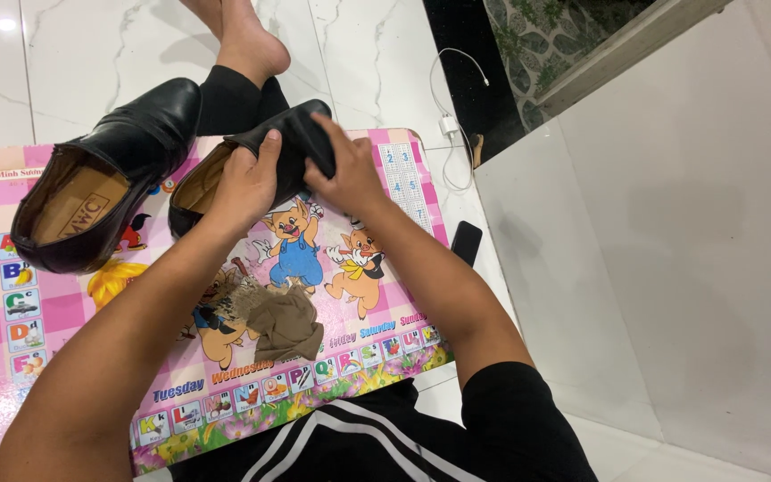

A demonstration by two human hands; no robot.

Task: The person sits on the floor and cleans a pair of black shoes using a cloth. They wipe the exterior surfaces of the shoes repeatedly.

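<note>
Both hands hide much of the black shoe (pixel 292 147); left hand (pixel 244 183) fingers wrap its opening, right hand (pixel 350 178) fingers press its toe at 12 o'clock on the surface (pixel 403 268).

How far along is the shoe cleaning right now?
Done: cannot tell, both shoes look equally dark. In hand: the left hand steadies the right shoe while the right hand presses a black sock over it. Left: the other shoe stands untouched; a brown sock lies unused.

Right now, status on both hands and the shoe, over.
Left hand grips shoe at its opening. Right hand presses dark cloth on the toe. Second shoe and brown rag lie clear on the small table.
</note>
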